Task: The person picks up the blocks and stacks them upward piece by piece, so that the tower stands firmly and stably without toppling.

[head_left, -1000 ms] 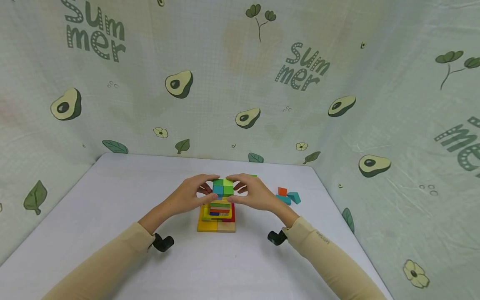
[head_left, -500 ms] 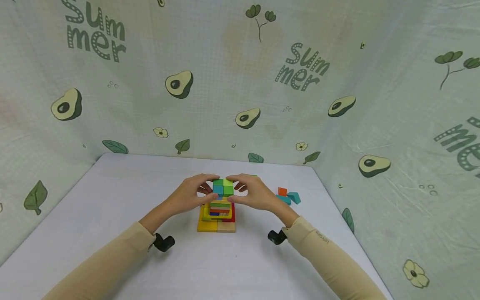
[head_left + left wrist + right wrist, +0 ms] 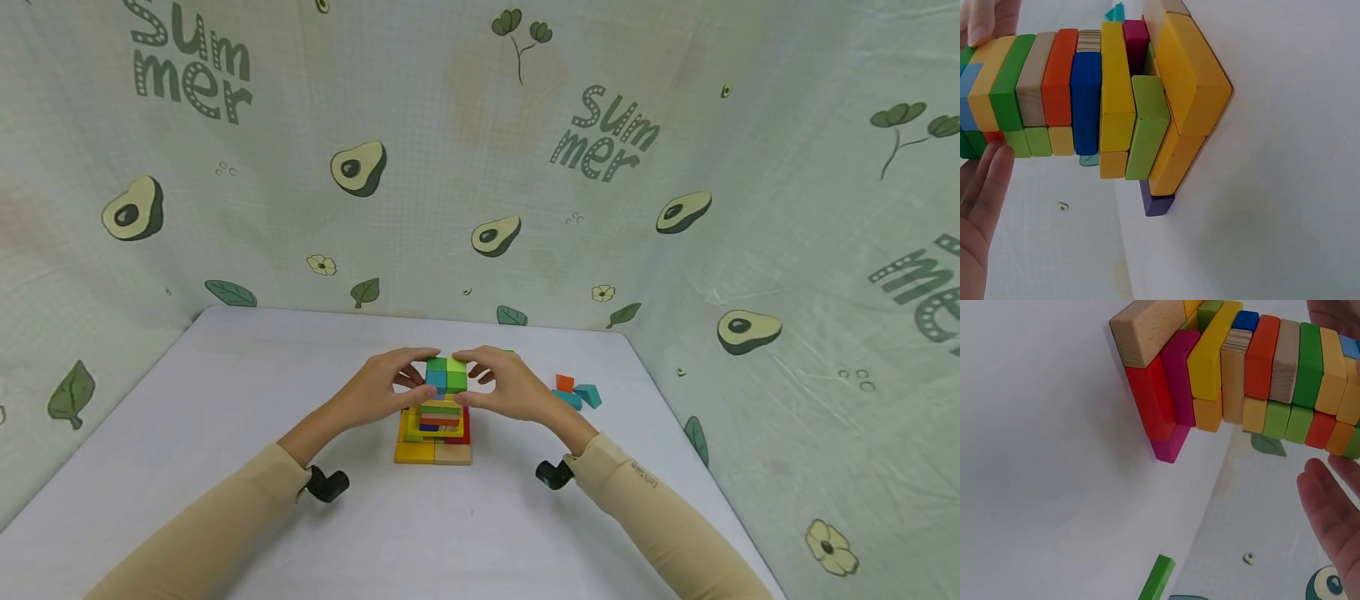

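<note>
A tall tower of coloured wooden blocks [image 3: 441, 410] stands upright on the white table. Yellow, plain-wood, red and magenta pieces form its wide base. At its top, a teal block [image 3: 436, 380] and a bright green block [image 3: 457, 382] sit side by side below two green ones. My left hand [image 3: 386, 385] holds the top's left side, thumb in front and index finger behind. On the opposite side my right hand [image 3: 502, 385] does likewise. In the left wrist view, fingers [image 3: 999, 172] touch the tower near a small red block. The tower's far side is hidden in the head view.
Loose on the table, right of the tower, lie an orange block [image 3: 565, 382] and teal blocks [image 3: 589, 395]. A green block [image 3: 1157, 577] lies behind my right hand. A patterned cloth [image 3: 420, 167] rises behind the table [image 3: 247, 400].
</note>
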